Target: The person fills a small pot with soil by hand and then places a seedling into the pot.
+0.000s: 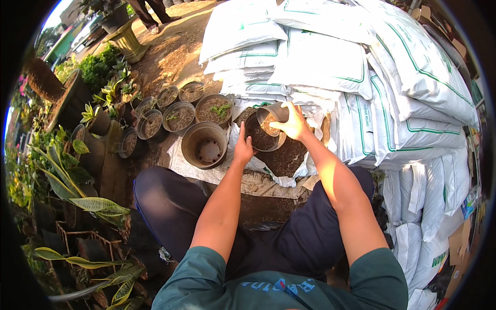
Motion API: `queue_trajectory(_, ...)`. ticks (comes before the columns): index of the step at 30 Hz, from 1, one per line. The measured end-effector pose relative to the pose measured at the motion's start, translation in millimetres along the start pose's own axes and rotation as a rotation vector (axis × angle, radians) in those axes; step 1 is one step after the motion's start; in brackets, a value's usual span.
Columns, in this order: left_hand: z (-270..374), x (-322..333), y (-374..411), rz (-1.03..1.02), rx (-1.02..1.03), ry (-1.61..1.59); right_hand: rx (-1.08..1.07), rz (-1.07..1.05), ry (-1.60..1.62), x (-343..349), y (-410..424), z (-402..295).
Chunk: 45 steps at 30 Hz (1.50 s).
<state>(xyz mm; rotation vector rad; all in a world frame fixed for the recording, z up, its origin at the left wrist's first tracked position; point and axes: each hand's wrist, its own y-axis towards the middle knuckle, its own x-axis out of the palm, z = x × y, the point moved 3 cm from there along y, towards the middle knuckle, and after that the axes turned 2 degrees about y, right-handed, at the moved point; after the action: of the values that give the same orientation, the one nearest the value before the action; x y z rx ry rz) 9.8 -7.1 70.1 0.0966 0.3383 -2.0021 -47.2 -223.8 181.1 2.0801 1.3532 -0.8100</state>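
My right hand [295, 121] grips a small grey plastic pot [285, 111], tilted so its mouth faces down and left. Light brown loose material [267, 126] shows inside it. Beneath is a larger dark plant pot [277, 147], partly filled with dark soil [259, 135]. My left hand [243, 148] holds that larger pot by its left side. Both pots are over an opened white sack [285, 181] containing dark soil mix [285, 159]. Left of my left hand stands an empty plastic pot [204, 145] with drainage holes in its base.
Several soil-filled pots [179, 117] stand to the left, one with a green seedling [221, 111]. Stacked white sacks [321, 58] rise ahead and right. Snake plants [97, 205] crowd the left side. A person's legs [149, 13] are at the far upper left.
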Motion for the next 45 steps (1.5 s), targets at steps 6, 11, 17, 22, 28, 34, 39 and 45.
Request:
queue_trajectory(6, 0.7, 2.0, -2.2, 0.011, 0.011, -0.014, 0.049, 0.05, 0.03, -4.6, 0.9, 0.7)
queue_trajectory(11, -0.2, 1.1, -2.7, 0.011, 0.026, -0.032, 0.013, 0.126, -0.035, -4.8, 2.9, -1.4)
queue_trajectory(17, -4.4, -0.9, 1.2, -0.051, -0.044, -0.025, 0.047, 0.15, -0.016, 4.1, -1.7, -19.5)
queue_trajectory(22, -6.8, -1.5, 2.9, -0.014, 0.021, -0.017, 0.077, 0.215, 0.068, 4.6, 3.4, -25.2)
queue_trajectory(28, 8.6, 3.3, -4.4, -0.048, -0.076, -0.097, 0.085, 0.159, 0.028, 8.1, -0.6, -28.9)
queue_trajectory(34, 15.6, 0.9, -10.7, -0.08, -0.093, -0.205, 0.006, 0.158, 0.062, 13.0, 0.8, -31.8)
queue_trajectory(39, 16.4, 2.0, -12.4, -0.084, -0.1, -0.211, 0.017, 0.192, 0.098, 13.7, -0.5, -34.4)
queue_trajectory(45, 4.9, -3.0, -6.5, -0.07, -0.082, -0.204, -0.071, 0.2, 0.096, 24.3, 2.0, -38.0)
